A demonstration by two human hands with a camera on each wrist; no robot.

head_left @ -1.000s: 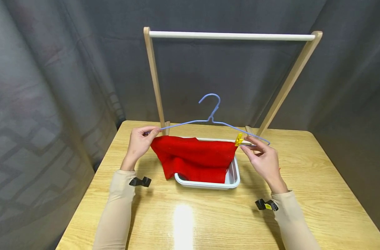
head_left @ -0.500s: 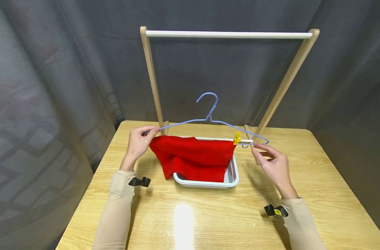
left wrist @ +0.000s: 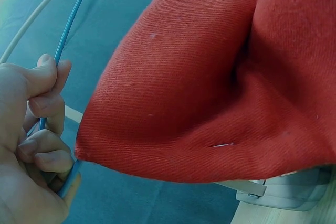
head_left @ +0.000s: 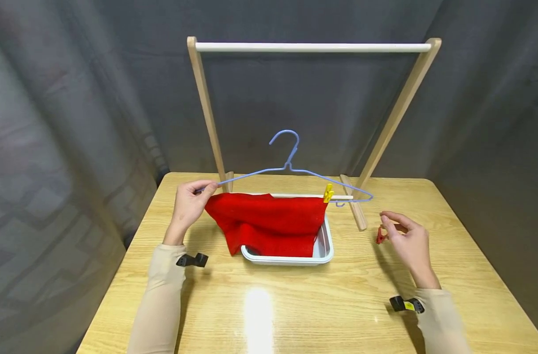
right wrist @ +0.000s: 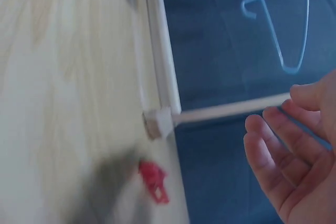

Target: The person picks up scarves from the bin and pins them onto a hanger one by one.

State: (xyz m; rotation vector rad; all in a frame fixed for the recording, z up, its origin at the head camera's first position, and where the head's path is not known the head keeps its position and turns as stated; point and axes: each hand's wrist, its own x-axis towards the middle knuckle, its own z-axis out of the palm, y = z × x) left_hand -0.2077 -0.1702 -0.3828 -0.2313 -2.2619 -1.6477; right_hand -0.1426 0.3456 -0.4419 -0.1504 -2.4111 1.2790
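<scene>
My left hand (head_left: 188,205) grips the left end of a blue wire hanger (head_left: 310,172); in the left wrist view its thumb and fingers curl round the wire. A red ribbed cloth (head_left: 273,216) drapes over the hanger's lower bar, its corner (left wrist: 86,148) right beside my left fingers. Near the bar's right end a yellow clothespin (head_left: 328,193) clips the cloth. My right hand (head_left: 408,241), fingers loosely bent and holding nothing, is above the table at the right. Close by its fingertips in the head view lies a red clothespin (right wrist: 153,181) on the tabletop.
A white plastic basket (head_left: 291,261) stands behind and under the hanging cloth. Behind it rises a wooden rack with a white top rail (head_left: 313,47) and slanted posts (head_left: 399,108). Grey curtains (head_left: 52,172) enclose the wooden table (head_left: 330,309).
My right hand has left the yellow clothespin and moved right and toward me, to beside the red clothespin. My left hand keeps its grip on the hanger; the whole view has shifted slightly.
</scene>
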